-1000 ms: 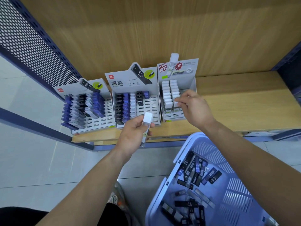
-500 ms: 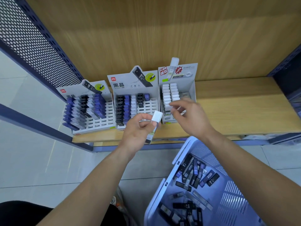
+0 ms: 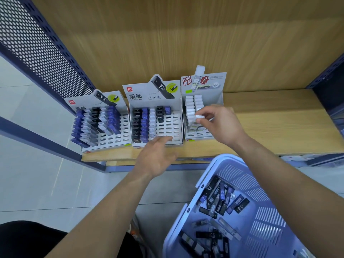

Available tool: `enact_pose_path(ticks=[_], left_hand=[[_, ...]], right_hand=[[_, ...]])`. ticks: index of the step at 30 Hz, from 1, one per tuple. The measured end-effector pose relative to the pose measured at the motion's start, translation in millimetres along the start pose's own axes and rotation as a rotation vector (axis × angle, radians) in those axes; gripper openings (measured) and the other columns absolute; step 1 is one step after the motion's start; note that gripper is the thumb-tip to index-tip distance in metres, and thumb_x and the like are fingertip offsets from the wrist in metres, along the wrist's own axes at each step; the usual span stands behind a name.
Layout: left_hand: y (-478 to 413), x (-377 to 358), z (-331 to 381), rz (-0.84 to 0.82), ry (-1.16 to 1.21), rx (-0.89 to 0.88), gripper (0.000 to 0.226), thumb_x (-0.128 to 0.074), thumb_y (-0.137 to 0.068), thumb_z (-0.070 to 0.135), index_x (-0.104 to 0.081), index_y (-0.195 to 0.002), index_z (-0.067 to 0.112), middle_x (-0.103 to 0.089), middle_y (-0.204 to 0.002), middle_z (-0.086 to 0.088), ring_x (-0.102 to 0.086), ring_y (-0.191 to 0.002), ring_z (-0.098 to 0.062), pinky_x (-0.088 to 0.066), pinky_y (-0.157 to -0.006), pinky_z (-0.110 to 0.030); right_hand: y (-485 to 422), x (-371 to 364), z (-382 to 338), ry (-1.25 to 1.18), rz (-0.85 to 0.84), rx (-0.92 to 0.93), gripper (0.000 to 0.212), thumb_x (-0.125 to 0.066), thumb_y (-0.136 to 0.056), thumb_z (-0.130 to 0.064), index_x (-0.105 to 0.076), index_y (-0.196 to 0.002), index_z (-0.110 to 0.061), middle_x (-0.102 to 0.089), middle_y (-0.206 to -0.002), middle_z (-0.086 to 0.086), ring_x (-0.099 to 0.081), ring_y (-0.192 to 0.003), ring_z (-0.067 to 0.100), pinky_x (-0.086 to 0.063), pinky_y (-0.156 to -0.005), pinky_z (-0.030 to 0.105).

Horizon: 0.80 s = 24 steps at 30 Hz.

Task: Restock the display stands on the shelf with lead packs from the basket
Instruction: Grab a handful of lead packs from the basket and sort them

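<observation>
Three cardboard display stands sit on the wooden shelf [image 3: 270,125]: the left stand [image 3: 104,125] and middle stand [image 3: 158,120] hold dark, purple and white lead packs, the right stand [image 3: 202,108] holds white ones. My right hand [image 3: 221,123] pinches a white lead pack [image 3: 200,116] over the right stand's second row. In front of the middle stand my left hand [image 3: 158,157] hovers with relaxed fingers and nothing in it. The lavender basket [image 3: 260,211] at lower right holds several loose lead packs [image 3: 221,198].
A dark blue perforated side panel [image 3: 37,49] and blue frame bar close the shelf's left end. A wooden back wall stands behind the stands. Bare shelf boards stretch right of the right stand. Grey tiled floor [image 3: 37,183] lies below.
The white lead pack passed from my left hand to my right hand, which carried it over the right stand. My left hand now holds nothing and has opened.
</observation>
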<state>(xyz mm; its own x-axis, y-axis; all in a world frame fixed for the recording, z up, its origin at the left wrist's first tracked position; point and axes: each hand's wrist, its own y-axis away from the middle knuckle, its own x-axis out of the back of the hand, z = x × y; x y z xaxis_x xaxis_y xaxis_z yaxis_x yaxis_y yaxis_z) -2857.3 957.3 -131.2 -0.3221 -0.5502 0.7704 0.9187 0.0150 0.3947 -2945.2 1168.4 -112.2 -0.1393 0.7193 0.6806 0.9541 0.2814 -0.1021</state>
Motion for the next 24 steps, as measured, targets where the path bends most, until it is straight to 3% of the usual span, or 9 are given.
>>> enact_pose_path(ticks=[4,7,15,24], left_hand=[[-2,-7,-5,-0.124,-0.199,-0.035,0.077,-0.059,-0.096,0.05,-0.023,-0.16,0.028,-0.02,-0.167,0.008,-0.02,-0.152,-0.018,-0.023,-0.121,-0.033],[-6,-12,-1,-0.18,-0.236,-0.052,0.081,-0.058,-0.096,0.051,-0.015,-0.161,0.03,-0.009,-0.169,0.01,-0.014,-0.154,-0.017,-0.02,-0.123,-0.033],[-15,-24,-1,-0.244,-0.3,-0.015,0.086,-0.055,-0.098,0.053,-0.004,-0.162,0.028,0.006,-0.17,0.01,-0.003,-0.156,-0.02,-0.017,-0.125,-0.042],[-16,-27,-7,-0.251,-0.274,-0.018,0.085,-0.055,-0.099,0.049,-0.003,-0.163,0.026,0.008,-0.169,0.012,-0.002,-0.156,-0.02,-0.017,-0.125,-0.041]], right_hand=[[-4,-9,13,0.074,-0.049,0.011,0.003,-0.074,-0.089,-0.018,-0.075,-0.091,-0.02,-0.071,-0.084,-0.01,-0.066,-0.076,0.007,-0.053,-0.075,0.028],[1,-17,19,0.083,-0.078,0.02,0.004,-0.073,-0.09,-0.019,-0.075,-0.094,-0.019,-0.073,-0.089,-0.005,-0.067,-0.081,0.013,-0.055,-0.078,0.033],[11,-18,23,0.138,-0.083,0.079,0.007,-0.071,-0.091,-0.021,-0.075,-0.095,-0.016,-0.07,-0.086,-0.001,-0.063,-0.079,0.018,-0.053,-0.076,0.04],[0,-17,16,0.323,-0.173,0.072,0.012,-0.063,-0.096,-0.018,-0.073,-0.102,-0.014,-0.062,-0.094,0.001,-0.061,-0.092,0.024,-0.048,-0.079,0.034]])
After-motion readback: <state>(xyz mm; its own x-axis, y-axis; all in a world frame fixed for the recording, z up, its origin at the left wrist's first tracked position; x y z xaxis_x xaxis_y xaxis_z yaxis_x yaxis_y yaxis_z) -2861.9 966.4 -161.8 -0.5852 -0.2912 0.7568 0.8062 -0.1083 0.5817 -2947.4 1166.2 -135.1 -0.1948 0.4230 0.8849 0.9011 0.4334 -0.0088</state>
